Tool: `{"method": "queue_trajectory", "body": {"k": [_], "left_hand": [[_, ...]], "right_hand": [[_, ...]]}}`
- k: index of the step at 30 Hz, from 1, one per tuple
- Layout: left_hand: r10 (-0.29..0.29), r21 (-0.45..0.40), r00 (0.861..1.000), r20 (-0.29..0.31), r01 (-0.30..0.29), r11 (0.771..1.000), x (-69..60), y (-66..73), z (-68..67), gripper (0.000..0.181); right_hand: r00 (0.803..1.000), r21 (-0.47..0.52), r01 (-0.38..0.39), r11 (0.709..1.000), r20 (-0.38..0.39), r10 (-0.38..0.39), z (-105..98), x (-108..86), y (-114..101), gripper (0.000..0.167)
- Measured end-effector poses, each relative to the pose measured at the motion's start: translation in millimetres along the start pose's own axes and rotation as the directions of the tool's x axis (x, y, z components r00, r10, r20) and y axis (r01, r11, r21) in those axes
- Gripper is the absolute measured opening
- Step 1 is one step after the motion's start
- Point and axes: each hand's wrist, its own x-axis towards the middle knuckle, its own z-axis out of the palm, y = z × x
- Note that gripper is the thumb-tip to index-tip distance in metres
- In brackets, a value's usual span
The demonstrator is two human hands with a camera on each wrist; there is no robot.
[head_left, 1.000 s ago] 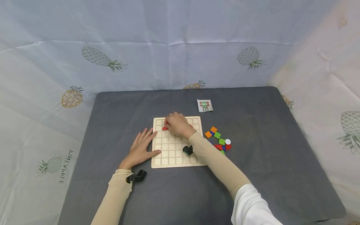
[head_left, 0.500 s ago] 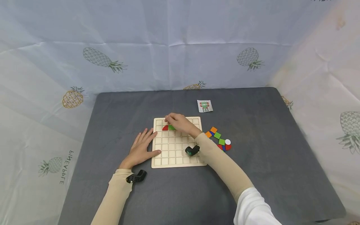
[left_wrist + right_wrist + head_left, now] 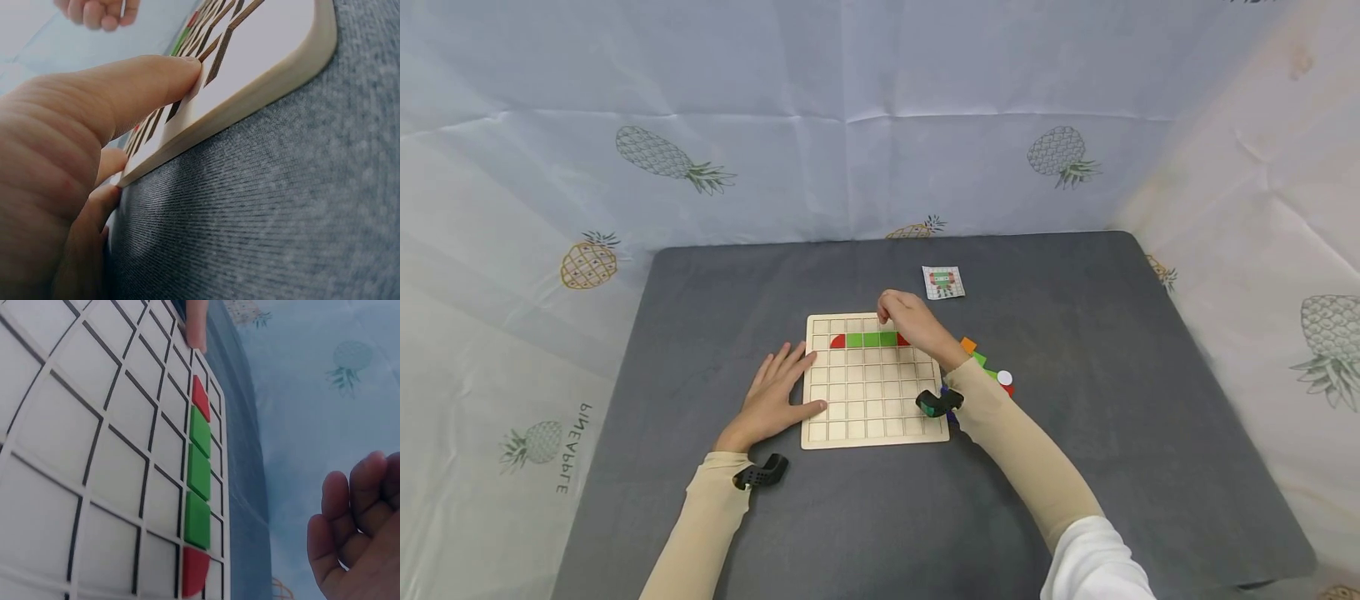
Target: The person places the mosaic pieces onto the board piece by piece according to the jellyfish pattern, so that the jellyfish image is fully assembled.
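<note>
We see one row filled on the board (image 3: pixel 855 391): green squares (image 3: pixel 871 340) between two red pieces (image 3: pixel 838 342). Our left hand (image 3: pixel 771 402), fingers spread, rests on its edge; our right hand (image 3: pixel 916 321) hovers, loosely curled, visibly empty. Loose pieces (image 3: pixel 1004 378) remain alongside.

Head view: cannot count loose tiles (image 3: pixel 968 344) beside grid board (image 3: pixel 872 408), being partly covered by beige right sleeve (image 3: pixel 1022 454). Cannot see fully, behind right hand (image 3: pixel 919 325): right-end red tile (image 3: pixel 902 340). Too small to read: fine print on pattern card (image 3: pixel 943 282). Cut by lower edge: white cuff (image 3: pixel 1097 558) and left sleeve (image 3: pixel 700 525). Left wrist view: cut by left edge, left hand (image 3: pixel 62 156), with lower fingers in shadow; blurred at far side, a green strip (image 3: pixel 182 40), impossible to split into tiles. Right wrist view: cropped at right, right hand; at top, one left finger (image 3: pixel 196 325); at left, board.
</note>
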Motion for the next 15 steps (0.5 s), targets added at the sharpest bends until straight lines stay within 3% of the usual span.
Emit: {"method": "queue_trajectory", "body": {"k": [9, 15], "left_hand": [[0.007, 0.001, 1.0, -0.001, -0.007, 1.0, -0.3, -0.2, -0.7, 0.093], [0.004, 0.0, 1.0, 0.002, -0.004, 1.0, 0.6, -0.3, 0.3, 0.094]], "right_hand": [[0.998, 0.138, 0.024, 0.99, -0.069, -0.015, -17, -21.8, 5, 0.042], [0.995, 0.132, 0.012, 0.991, -0.102, 0.002, -27, -33.6, 15, 0.043]]}}
